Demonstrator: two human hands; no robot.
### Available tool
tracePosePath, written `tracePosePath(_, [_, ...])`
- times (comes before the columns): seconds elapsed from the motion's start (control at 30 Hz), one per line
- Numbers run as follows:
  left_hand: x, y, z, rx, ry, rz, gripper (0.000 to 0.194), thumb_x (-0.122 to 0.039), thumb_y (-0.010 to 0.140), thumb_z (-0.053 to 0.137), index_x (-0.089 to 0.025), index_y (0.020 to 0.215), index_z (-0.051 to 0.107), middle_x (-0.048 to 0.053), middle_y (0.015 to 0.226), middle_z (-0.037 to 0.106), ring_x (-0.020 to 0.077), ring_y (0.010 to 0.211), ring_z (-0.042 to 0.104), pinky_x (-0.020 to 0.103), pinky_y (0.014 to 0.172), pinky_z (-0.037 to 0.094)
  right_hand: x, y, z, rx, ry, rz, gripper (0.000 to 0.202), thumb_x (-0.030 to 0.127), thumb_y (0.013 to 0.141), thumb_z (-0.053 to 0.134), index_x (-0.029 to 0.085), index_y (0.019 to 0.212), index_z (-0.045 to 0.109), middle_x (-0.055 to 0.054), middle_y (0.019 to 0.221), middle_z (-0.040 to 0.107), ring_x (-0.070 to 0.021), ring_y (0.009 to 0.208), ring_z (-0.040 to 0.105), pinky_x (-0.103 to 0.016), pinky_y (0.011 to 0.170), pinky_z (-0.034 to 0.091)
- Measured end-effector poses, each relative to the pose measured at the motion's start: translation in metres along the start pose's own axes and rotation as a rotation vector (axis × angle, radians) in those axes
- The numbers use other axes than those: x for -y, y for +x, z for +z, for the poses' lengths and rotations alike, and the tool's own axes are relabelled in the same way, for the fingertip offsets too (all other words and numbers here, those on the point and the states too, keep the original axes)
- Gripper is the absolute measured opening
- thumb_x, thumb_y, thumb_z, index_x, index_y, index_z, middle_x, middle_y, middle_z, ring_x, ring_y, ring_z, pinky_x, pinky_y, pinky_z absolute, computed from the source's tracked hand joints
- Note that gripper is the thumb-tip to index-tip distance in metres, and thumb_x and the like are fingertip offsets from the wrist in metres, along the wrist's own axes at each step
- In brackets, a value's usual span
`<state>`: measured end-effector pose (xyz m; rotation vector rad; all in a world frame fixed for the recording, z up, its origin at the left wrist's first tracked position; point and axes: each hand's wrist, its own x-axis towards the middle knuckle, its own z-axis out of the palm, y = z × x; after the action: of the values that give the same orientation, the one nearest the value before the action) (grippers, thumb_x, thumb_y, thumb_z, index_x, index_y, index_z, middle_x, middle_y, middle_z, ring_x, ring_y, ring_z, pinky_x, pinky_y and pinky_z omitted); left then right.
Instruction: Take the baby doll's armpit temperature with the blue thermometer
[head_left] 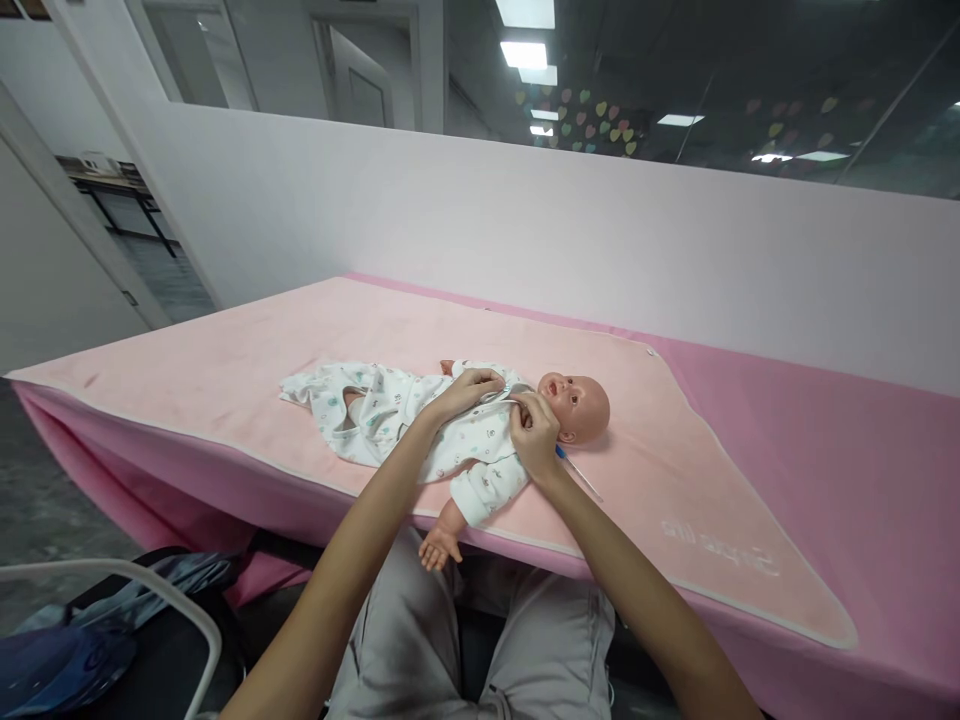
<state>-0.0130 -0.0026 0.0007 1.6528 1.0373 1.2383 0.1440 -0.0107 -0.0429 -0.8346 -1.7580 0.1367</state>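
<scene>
A baby doll point(581, 408) lies on its back on a peach mat, its head to the right. It wears a white patterned outfit point(397, 400), and one doll hand point(441, 548) hangs over the table's front edge. My left hand point(474, 388) rests on the outfit's chest, fingers bent together at the cloth. Close to the doll's chin, my right hand point(534, 425) is closed in a pinch on the outfit's collar edge. Behind my right wrist lies a thin stick with a blue end point(585, 478), partly hidden.
The peach mat point(225, 350) covers much of a table with a pink cloth point(862, 460). A white wall point(600, 240) rises behind it. At the lower left stands a chair point(180, 600) with dark and blue cloth items.
</scene>
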Motion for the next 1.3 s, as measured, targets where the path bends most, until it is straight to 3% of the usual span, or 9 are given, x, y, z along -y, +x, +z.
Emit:
tracePosePath(0.17, [0.008,0.001,-0.003,0.051,0.067,0.031,0.022,-0.035,0.073,0.060,-0.015,0.077,0.066,0.006,0.095,0.060,0.0186,0.092,0.054,0.028,0.083,0.039,-0.001,0.001,0.004,-0.096,0.078,-0.018,0.024,0.018,0.085,0.042,0.018,0.089,0.066,-0.006,0.085,0.065,-0.0153,0.081,0.060,-0.029,0.075,0.050])
tracePosePath(0.3, [0.015,0.004,-0.004,0.125,0.157,0.049,0.024,-0.037,0.077,0.057,-0.014,0.076,0.065,0.007,0.102,0.056,0.0181,0.095,0.053,0.029,0.085,0.039,-0.005,0.001,0.007,-0.113,0.100,-0.084,0.021,0.017,0.084,0.046,0.020,0.087,0.068,-0.005,0.085,0.063,-0.0150,0.081,0.060,-0.027,0.073,0.051])
tracePosePath(0.47, [0.017,0.006,-0.002,0.197,0.154,0.041,0.028,-0.042,0.079,0.055,-0.015,0.081,0.063,0.006,0.098,0.057,0.0165,0.089,0.053,0.028,0.080,0.041,-0.006,0.001,0.009,-0.082,0.090,-0.102,0.021,0.016,0.084,0.049,0.022,0.087,0.068,-0.004,0.088,0.063,-0.0143,0.083,0.060,-0.027,0.076,0.052])
tracePosePath(0.83, [0.016,0.006,-0.002,0.197,0.115,0.051,0.027,-0.039,0.080,0.054,-0.013,0.080,0.062,0.004,0.086,0.059,0.0150,0.083,0.053,0.027,0.078,0.041,-0.006,0.000,0.010,-0.059,0.078,-0.094,0.020,0.016,0.085,0.046,0.020,0.091,0.065,-0.006,0.092,0.065,-0.0160,0.088,0.060,-0.029,0.080,0.050])
tracePosePath(1.07, [0.001,0.000,-0.004,0.203,0.140,0.015,0.028,-0.038,0.079,0.056,-0.013,0.087,0.065,0.004,0.085,0.063,0.0164,0.084,0.055,0.027,0.077,0.042,-0.007,-0.001,0.010,-0.072,0.032,0.000,0.017,0.024,0.085,0.049,0.018,0.096,0.059,-0.004,0.082,0.064,-0.0129,0.060,0.054,-0.027,0.063,0.048])
tracePosePath(1.2, [0.003,-0.001,-0.006,0.221,0.168,0.031,0.032,-0.036,0.070,0.067,-0.015,0.094,0.066,0.005,0.091,0.065,0.0175,0.086,0.056,0.027,0.077,0.042,-0.007,-0.002,0.011,-0.080,0.058,0.037,0.018,0.024,0.083,0.049,0.018,0.098,0.057,-0.003,0.080,0.063,-0.0106,0.053,0.051,-0.025,0.058,0.046])
tracePosePath(1.3, [0.007,0.000,-0.006,0.189,0.153,0.040,0.029,-0.038,0.074,0.062,-0.013,0.089,0.067,0.007,0.091,0.066,0.0196,0.089,0.057,0.030,0.081,0.042,-0.005,-0.003,0.012,-0.090,0.066,0.057,0.018,0.023,0.081,0.050,0.018,0.098,0.056,-0.001,0.074,0.060,-0.0099,0.050,0.049,-0.024,0.056,0.045])
